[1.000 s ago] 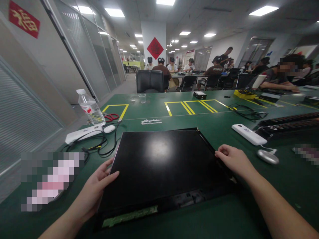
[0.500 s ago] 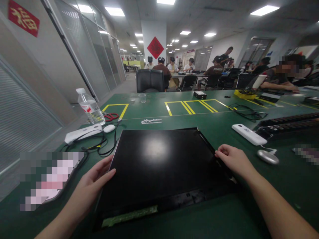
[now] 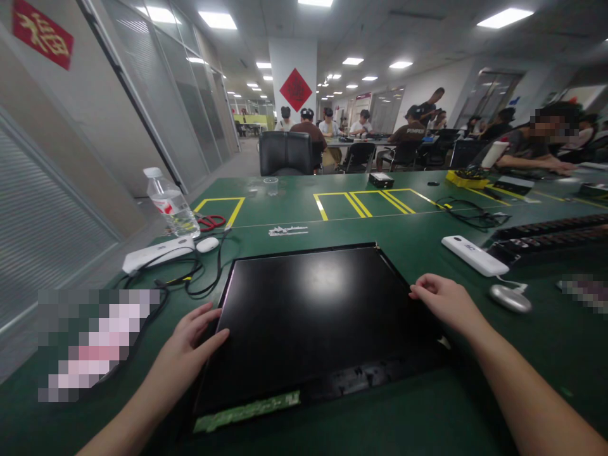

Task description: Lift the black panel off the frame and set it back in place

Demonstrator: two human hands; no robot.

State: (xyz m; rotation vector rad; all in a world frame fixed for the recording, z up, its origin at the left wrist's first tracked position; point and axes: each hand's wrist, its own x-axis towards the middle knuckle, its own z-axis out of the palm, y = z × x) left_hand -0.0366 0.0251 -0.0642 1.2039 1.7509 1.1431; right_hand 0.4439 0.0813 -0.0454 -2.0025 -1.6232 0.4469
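Note:
A flat black display panel lies in a thin dark frame on the green table, with a strip of green circuit board along its near left edge. At the panel's left edge, my left hand has its thumb over the top and its fingers against the side, closed about the edge. My right hand pinches the frame's right edge between thumb and fingers. Parts of the fingers of both hands are hidden at the edges.
Left of the panel are a water bottle, red-handled scissors, a white power bank and black cables. Another white power bank and a silver mouse-shaped device lie right. People sit beyond.
The panel's left side has come down and shifted right into the frame, whose far and left borders now show. My left hand has moved slightly right with it; my right hand has hardly moved.

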